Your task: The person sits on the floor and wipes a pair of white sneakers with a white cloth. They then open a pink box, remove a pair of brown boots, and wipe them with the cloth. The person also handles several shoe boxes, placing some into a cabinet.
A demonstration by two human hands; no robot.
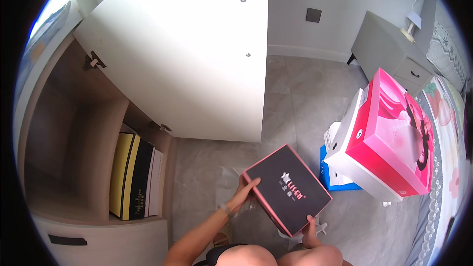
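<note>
A dark grey cardboard box (284, 181) with pink edges and printed writing is held above the floor in front of my knees. My left hand (245, 194) grips its left edge, the thumb lying on the lid. At the near right corner, my right hand (311, 232) has its thumb on top, and its other fingers are hidden below. To the left stands a cabinet with yellow (119, 175), black (140, 183) and white boxes (154, 183) upright in its right compartment. The left compartment (70, 155) is an open, shadowed space.
The white cabinet door (192, 62) stands wide across the upper left. On the right, a pink box (395, 133) tops a stack with white (354, 162) and blue boxes (347, 185). Behind are a grey nightstand (384, 48) and a bed with floral bedding (443, 118). Tiled floor (281, 96) lies between.
</note>
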